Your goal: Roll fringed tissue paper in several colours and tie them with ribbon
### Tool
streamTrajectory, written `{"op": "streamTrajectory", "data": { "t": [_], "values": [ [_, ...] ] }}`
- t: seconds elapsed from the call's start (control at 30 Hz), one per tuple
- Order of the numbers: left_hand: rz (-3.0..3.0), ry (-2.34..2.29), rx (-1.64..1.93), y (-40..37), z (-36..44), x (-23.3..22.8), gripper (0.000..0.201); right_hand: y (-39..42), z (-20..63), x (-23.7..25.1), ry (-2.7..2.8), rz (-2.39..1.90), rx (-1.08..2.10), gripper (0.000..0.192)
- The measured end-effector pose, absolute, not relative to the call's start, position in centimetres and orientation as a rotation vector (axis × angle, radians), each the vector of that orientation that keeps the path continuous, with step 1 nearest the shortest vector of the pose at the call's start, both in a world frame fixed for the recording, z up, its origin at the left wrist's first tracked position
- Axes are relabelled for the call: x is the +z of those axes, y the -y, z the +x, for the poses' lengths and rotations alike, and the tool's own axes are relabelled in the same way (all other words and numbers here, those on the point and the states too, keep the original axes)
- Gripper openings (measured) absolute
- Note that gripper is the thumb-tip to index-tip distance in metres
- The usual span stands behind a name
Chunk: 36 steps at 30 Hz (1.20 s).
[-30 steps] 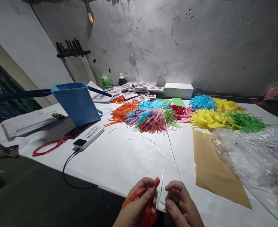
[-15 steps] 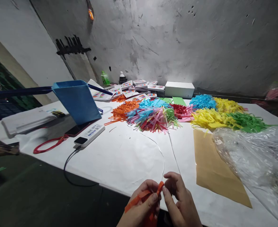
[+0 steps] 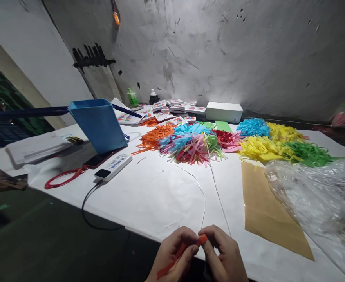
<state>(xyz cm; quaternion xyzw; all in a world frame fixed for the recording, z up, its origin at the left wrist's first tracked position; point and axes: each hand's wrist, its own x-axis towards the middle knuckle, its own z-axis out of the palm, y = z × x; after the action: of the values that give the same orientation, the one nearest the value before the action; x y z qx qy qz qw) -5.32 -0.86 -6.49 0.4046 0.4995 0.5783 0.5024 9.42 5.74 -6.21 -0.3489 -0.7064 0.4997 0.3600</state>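
At the table's front edge, my left hand (image 3: 176,252) is closed around an orange paper tassel (image 3: 170,267), much of it hidden in the palm. My right hand (image 3: 223,250) pinches the top of the same tassel between thumb and forefinger, right beside the left fingertips. A thin white string (image 3: 205,203) runs from the fingers back across the table to a heap of mixed-colour paper tassels (image 3: 194,149). Another length of the string lies to its right and passes by my right hand.
Orange tassels (image 3: 151,138), blue ones (image 3: 253,127), yellow ones (image 3: 262,148) and green ones (image 3: 311,152) lie in piles. Brown paper (image 3: 273,215) and clear plastic (image 3: 313,188) lie right. At left are a blue container (image 3: 98,125), a white device (image 3: 113,167) and a red cord (image 3: 62,181).
My right hand has moved in to the left and closed its fingers on the orange tassel's top. The left hand keeps its hold. The view has shifted slightly.
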Motion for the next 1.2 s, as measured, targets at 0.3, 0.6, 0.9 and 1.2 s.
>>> {"op": "streamTrajectory", "data": {
  "t": [0.3,0.6,0.9,1.2],
  "values": [
    [0.977,-1.198,1.476,1.0,-4.5,-6.5,0.025,-5.1,9.2,-6.0,1.638,-0.930,1.456,0.048],
    [1.318,-1.342,1.359,0.7,-8.1,-3.2,0.020,-4.9,9.4,-7.3,1.545,-0.901,1.489,0.041],
    [1.626,-1.354,0.980,0.0,-8.1,-0.3,0.018,-4.6,9.8,-7.1,1.451,-0.849,1.513,0.035],
    [1.837,-1.131,0.908,-0.5,-8.9,0.8,0.017,-4.4,10.4,-7.0,1.357,-0.740,1.711,0.029]
  ]
}}
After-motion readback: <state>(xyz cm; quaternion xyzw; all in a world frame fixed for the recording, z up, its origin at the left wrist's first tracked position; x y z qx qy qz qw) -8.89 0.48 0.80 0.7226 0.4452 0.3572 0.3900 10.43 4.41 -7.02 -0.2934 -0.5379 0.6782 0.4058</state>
